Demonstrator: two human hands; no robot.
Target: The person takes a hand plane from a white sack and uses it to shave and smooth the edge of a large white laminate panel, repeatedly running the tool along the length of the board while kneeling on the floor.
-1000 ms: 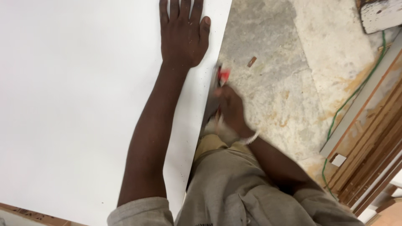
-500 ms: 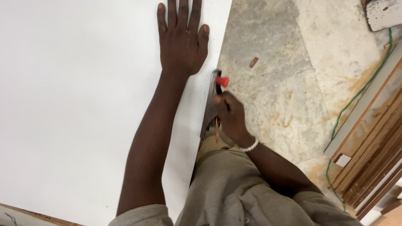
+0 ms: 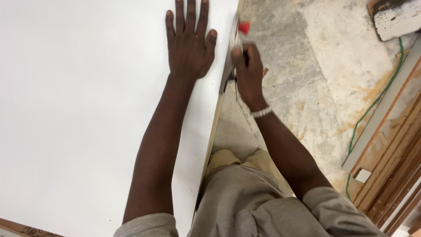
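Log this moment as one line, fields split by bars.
left hand: flat on white board | right hand: grips red-tipped tool at board's right edge | floor: concrete, green cable, wood strips

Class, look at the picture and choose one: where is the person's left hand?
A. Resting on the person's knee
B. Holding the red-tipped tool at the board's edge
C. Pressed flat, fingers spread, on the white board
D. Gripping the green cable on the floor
C: the left hand lies palm-down with fingers spread on the white board, while the right hand works the red-tipped tool along the board's edge.
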